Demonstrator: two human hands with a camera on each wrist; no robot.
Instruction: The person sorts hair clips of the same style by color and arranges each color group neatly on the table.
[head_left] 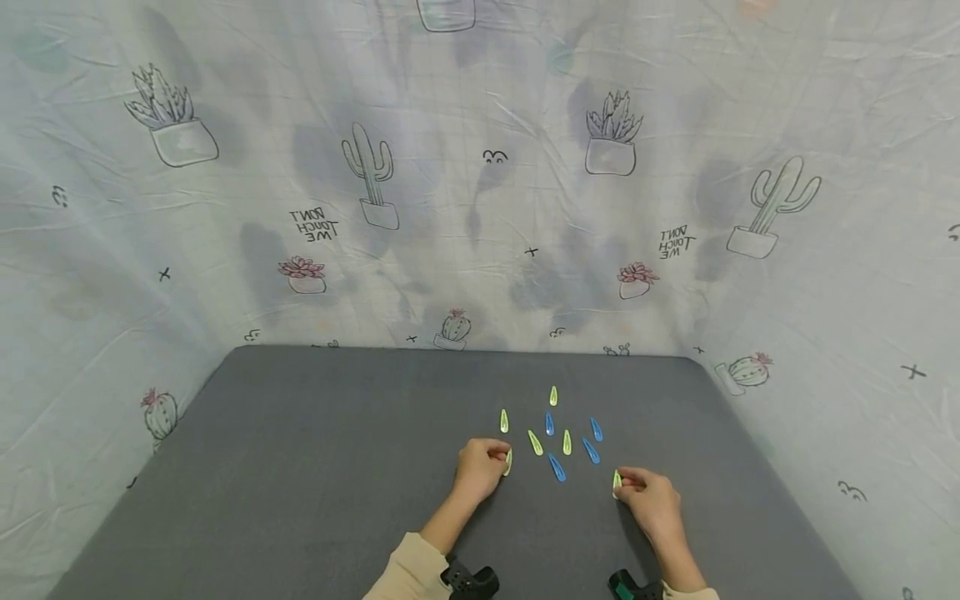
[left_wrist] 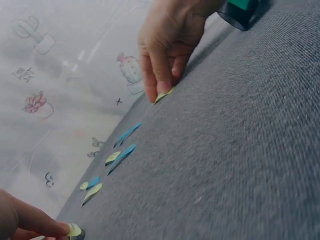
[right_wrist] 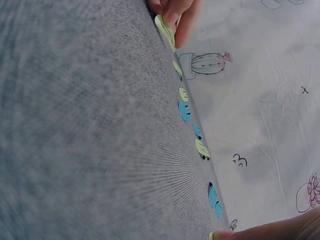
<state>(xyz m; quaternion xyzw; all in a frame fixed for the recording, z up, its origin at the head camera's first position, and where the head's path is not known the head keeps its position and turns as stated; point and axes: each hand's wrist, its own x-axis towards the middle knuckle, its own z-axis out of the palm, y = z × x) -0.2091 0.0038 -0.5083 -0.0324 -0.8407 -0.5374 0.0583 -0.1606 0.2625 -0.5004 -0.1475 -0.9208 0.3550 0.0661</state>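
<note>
Teardrop-shaped, glossy snap hair clips, ten in all, six yellow-green and four blue, are in the middle and to the right on the grey, matt worktop [head_left: 300, 483]. Furthest left, the left hand [head_left: 480, 468] pinches the nearest-left yellow-green clip [head_left: 509, 462] between thumb and fingers. Beyond it lies the far-left yellow-green clip [head_left: 504, 422]. Then come the slanted yellow-green clip [head_left: 536, 442], the upright-lying blue clip [head_left: 550, 424], the farthest yellow-green clip [head_left: 553, 396], the nearest blue clip [head_left: 557, 467] and the central yellow-green clip [head_left: 567, 442]. Two blue ones follow, the slanted blue clip [head_left: 591, 451] and the far-right blue clip [head_left: 597, 430]. At the right end, the right hand [head_left: 652, 502] pinches the rightmost yellow-green clip [head_left: 617, 484].

So two clips are held and eight lie untouched by either hand. The colours remain mixed in a loose scatter; whether any clip has its final place, or whether the held pair is being lifted or laid, cannot be told.

Only the head view sets out all ten apart. The left wrist view shows the right hand's fingertips over its clip, and overlaps the others. The right wrist view shows the left hand's clip broadside, its own only as a sliver.
</note>
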